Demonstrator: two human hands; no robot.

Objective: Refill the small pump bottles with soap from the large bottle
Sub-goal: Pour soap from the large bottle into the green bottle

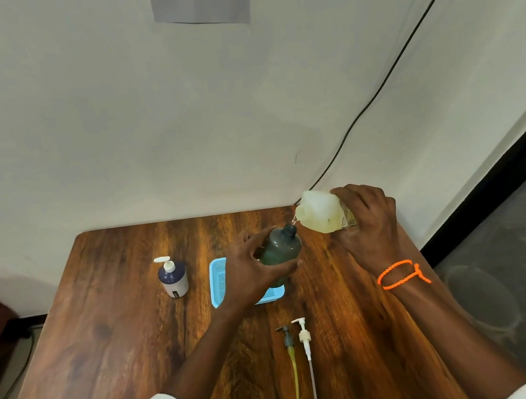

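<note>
My left hand (251,268) grips a dark green small bottle (278,248) with its pump removed, standing in a blue tray (216,282). My right hand (368,221) holds the large translucent bottle (319,215) of yellowish soap, tipped so its mouth sits just above the green bottle's open neck. A thin stream runs between them. A dark blue and white pump bottle (173,277) stands upright at the left with its pump on. Two loose pumps lie near the front: a dark one (289,347) with a yellowish tube and a white one (306,352).
The wooden table (105,339) stands against a white wall. A black cable (375,92) runs down the wall to the table's back right corner. The floor drops away past the table's right edge. An orange bead bracelet (400,274) circles my right wrist.
</note>
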